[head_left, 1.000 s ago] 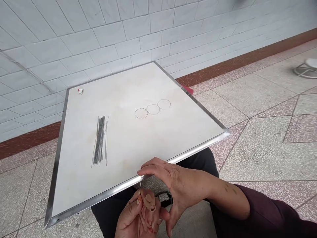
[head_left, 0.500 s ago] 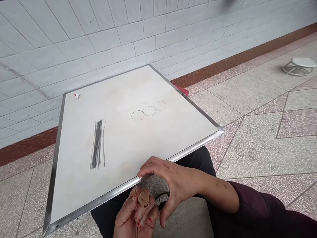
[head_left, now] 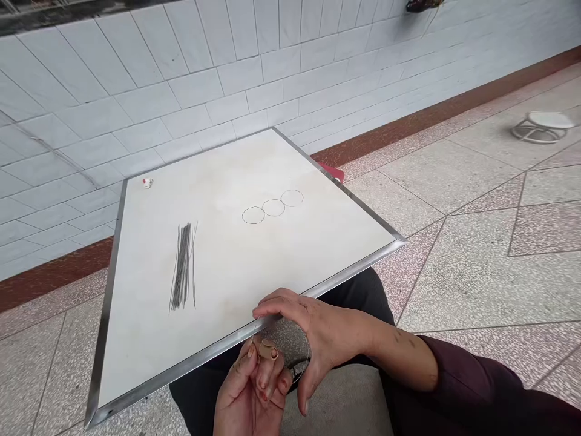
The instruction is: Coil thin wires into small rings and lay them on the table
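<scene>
Just below the table's near edge, my left hand [head_left: 254,387] has its thumb and forefinger pinched on the end of a thin wire; a tan wrapping covers one of its fingers. My right hand [head_left: 308,330] is curved in a wide C above and to the right, thumb apart from the fingers. The bent wire [head_left: 309,351] runs along the inside of its palm. On the white table [head_left: 218,266] lie three thin wire rings [head_left: 273,208] in a touching row. A bundle of straight dark wires [head_left: 183,266] lies to their left.
A small red and white object [head_left: 147,182] sits at the table's far left corner. The metal rim [head_left: 195,366] borders the table, which stands near a white tiled wall [head_left: 172,91]. A red item [head_left: 333,173] shows behind the right edge, and a round stool [head_left: 542,126] stands far right.
The view has shifted slightly, showing more of the wall top. My left hand has turned a little, its fingers more spread, and less wire shows between the hands. My right hand keeps its curved pose.
</scene>
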`<state>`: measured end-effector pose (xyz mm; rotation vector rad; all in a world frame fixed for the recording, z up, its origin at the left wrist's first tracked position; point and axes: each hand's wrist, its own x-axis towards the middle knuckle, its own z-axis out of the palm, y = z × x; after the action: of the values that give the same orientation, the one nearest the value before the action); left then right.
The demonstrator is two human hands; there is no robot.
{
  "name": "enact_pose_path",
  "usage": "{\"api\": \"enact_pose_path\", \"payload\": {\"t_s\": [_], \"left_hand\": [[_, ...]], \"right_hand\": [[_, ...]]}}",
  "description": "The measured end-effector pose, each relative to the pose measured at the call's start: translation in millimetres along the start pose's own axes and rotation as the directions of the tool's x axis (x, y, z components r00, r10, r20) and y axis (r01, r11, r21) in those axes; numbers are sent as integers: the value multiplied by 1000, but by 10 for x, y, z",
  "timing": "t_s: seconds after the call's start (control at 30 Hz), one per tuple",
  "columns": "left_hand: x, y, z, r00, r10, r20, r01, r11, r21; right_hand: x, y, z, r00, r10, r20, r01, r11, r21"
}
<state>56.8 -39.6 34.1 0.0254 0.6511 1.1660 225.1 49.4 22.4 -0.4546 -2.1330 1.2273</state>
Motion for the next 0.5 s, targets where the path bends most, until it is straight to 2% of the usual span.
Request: {"api": "enact_pose_path", "payload": {"t_s": [0.13,0.3,0.43,0.5], "left_hand": [[-41,-8,24,1000,-5,-24,5,1000,22],[-53,-34,12,1000,12,11,-12,1000,12],[-61,-60,-1,1000,18,-4,-18,999,34],[-69,-68,-3,1000,17,-6,-17,998,58]], "right_hand": [[-15,-3,18,999,-24,-31,23,999,-24],[-50,23,35,997,-50,-56,49,998,-26],[-78,20,-29,999,15,45,-22,985,170],[-78,-19,-81,998,38,55,-52,959,278]]}}
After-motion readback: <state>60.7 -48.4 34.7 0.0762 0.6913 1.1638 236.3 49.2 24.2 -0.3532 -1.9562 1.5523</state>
